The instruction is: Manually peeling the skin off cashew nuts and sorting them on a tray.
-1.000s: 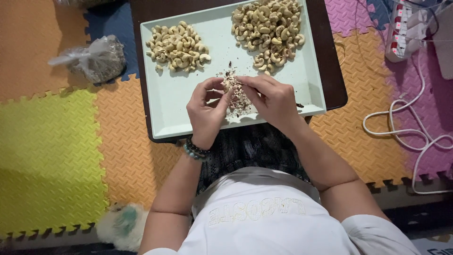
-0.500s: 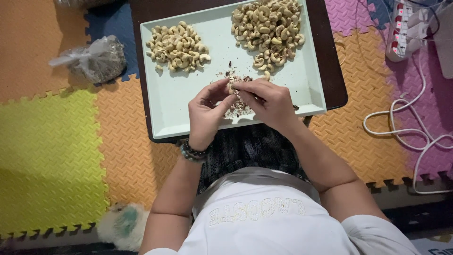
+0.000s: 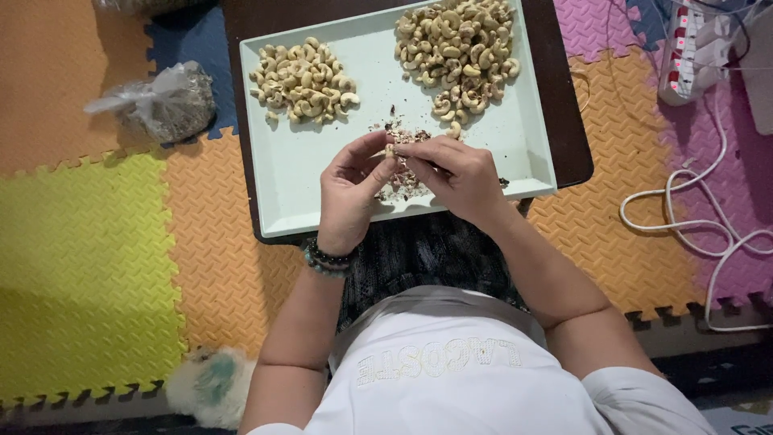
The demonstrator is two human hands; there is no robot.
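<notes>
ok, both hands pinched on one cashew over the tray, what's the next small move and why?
Probably keep rubbing the skin off the cashew held between the left hand and right hand: skin flakes lie below on the tray, and the two piles sit untouched.

The hands [image 3: 403, 173] hide most of the small pale nut [image 3: 390, 150] between their fingertips. The top edge cuts off the big pile of pale curved cashews [image 3: 455, 40].

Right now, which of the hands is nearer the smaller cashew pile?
Left. The left hand sits below and just right of the smaller cashew pile; the right hand is farther right.
</notes>
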